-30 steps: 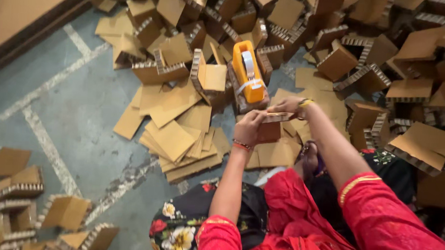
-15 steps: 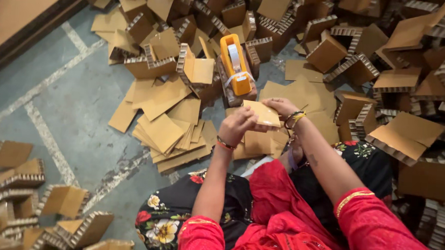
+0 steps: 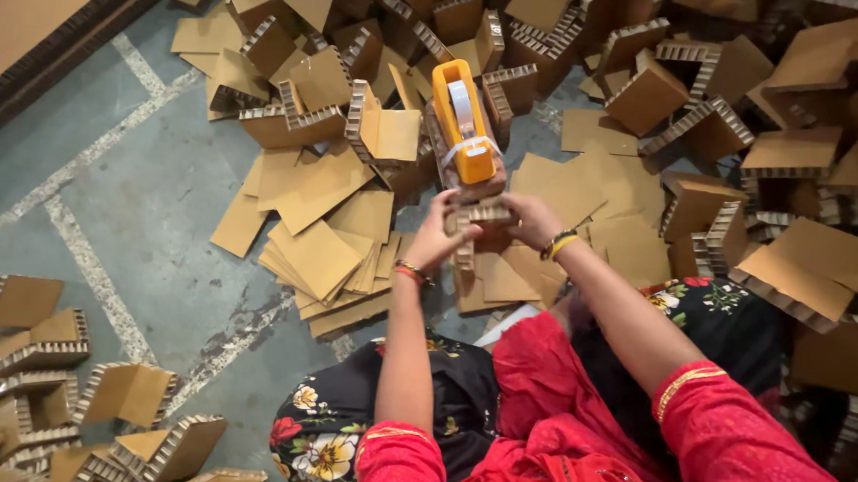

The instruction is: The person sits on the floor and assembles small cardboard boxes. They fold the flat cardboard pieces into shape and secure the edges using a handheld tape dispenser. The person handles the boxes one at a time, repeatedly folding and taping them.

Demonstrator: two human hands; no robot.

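surroundings: cardboard stock on a grey floor

a loose stack of flat cardboard sheets [image 3: 322, 251] lies on the grey concrete floor [image 3: 151, 210], left of centre. folded corner pieces with honeycomb edges [image 3: 705, 108] are heaped across the top and right. more corner pieces [image 3: 75, 399] sit at lower left. a pale painted line [image 3: 90, 265] crosses the floor. a brown board [image 3: 25, 2] fills the upper left corner.

A single head-worn camera looks steeply down from above the person's own shoulders, facing forward over their lap to the grey floor [image 3: 150, 219]. It sits close: red sleeves fill the lower edge, and both hands, the left hand [image 3: 436, 239] and right hand [image 3: 529, 219], meet near the frame's centre. Cardboard pieces spread out to the top and side edges. No second view overlaps it.
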